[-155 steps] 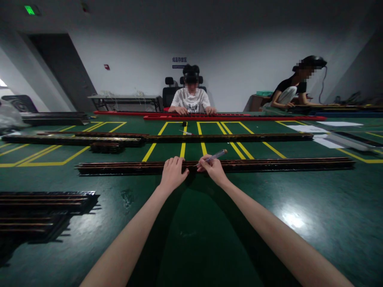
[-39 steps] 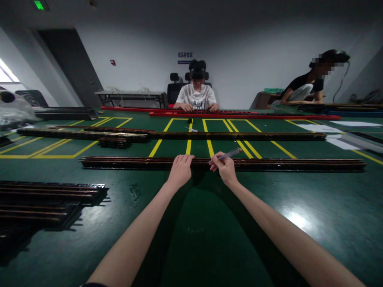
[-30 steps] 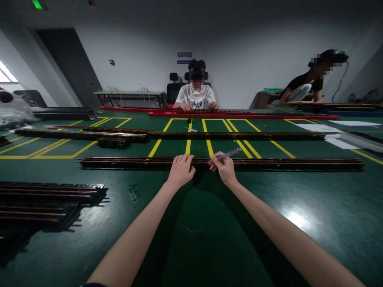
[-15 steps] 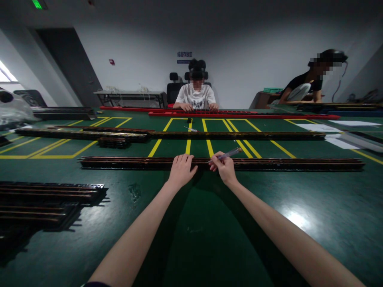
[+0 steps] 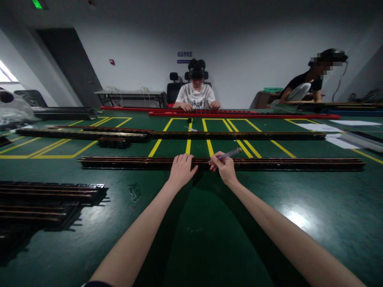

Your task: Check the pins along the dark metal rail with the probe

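Observation:
A long dark rail (image 5: pixel 293 164) with copper-coloured strips lies crosswise on the green table (image 5: pixel 191 247). My left hand (image 5: pixel 181 171) rests flat over the rail near its middle, fingers forward and thumb spread to the right. Just right of it, my right hand (image 5: pixel 224 169) grips a screwdriver (image 5: pixel 229 153) with a clear handle. The handle slants up to the right, and the thin tip points left at the rail. Whether the tip touches the rail is hard to tell.
Behind the rail lies another long dark rail (image 5: pixel 239 136), with a small tool (image 5: pixel 191 129) beyond it. Stacked rails (image 5: pixel 50 193) are at the near left. Red rails (image 5: pixel 239 115) lie before a person (image 5: pixel 196 93) across the table. Another person (image 5: pixel 302 85) leans at the right.

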Action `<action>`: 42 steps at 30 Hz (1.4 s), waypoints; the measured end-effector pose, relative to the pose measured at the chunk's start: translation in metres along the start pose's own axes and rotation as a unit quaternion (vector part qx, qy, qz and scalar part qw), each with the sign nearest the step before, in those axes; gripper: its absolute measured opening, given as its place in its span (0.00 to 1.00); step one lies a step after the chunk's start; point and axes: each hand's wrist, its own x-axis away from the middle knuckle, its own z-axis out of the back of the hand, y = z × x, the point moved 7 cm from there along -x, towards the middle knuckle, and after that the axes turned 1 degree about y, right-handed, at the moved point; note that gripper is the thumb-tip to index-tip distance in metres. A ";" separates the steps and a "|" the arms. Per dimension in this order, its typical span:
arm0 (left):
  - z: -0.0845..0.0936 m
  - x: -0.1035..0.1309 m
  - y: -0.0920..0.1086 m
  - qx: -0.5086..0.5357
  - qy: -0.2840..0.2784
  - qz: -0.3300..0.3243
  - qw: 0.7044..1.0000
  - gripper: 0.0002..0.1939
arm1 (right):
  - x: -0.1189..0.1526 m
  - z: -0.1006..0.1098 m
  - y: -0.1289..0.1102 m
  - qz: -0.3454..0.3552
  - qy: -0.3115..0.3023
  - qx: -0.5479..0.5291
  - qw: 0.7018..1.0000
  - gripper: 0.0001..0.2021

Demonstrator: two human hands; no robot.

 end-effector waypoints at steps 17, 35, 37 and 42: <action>0.002 0.002 0.003 -0.029 0.033 -0.003 0.999 0.17 | 0.000 0.000 0.002 0.002 -0.004 0.001 1.000 0.10; 0.004 0.003 0.003 -0.028 0.039 0.001 0.999 0.17 | 0.001 0.002 0.001 0.007 0.010 0.017 1.000 0.11; 0.004 0.003 0.003 -0.029 0.038 0.003 0.999 0.17 | 0.001 0.001 0.001 0.004 0.003 0.019 1.000 0.11; 0.003 0.004 0.003 -0.030 0.037 0.000 0.999 0.18 | 0.002 -0.002 -0.002 0.003 -0.008 0.029 1.000 0.13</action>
